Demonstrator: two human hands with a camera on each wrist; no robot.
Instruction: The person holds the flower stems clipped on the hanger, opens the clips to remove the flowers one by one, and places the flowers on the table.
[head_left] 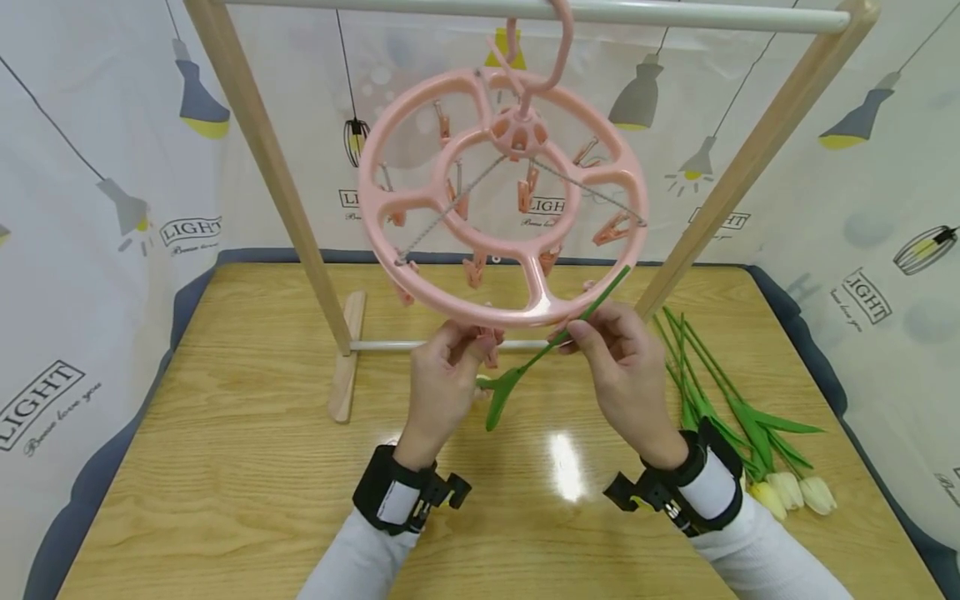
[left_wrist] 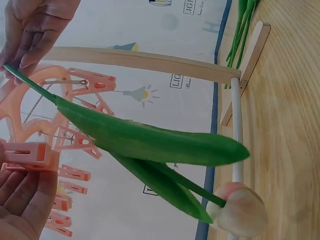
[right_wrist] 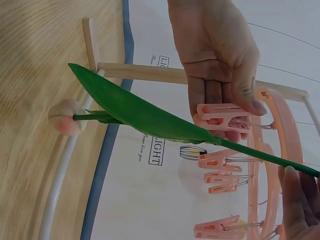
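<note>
My left hand pinches a pink clothespin that hangs from the near rim of a round pink drying hanger. In the right wrist view the fingers lie about that clothespin. My right hand pinches the green stem of an artificial tulip just below the rim, to the right of the clothespin. The tulip points head down, its pale pinkish-white bloom hanging low in the left wrist view. Its stem and the clothespin are apart.
The hanger hooks onto a white rail between wooden posts. Several other clothespins dangle from it. More tulips, white and yellow, lie on the wooden table at the right. A printed cloth backdrop surrounds the table.
</note>
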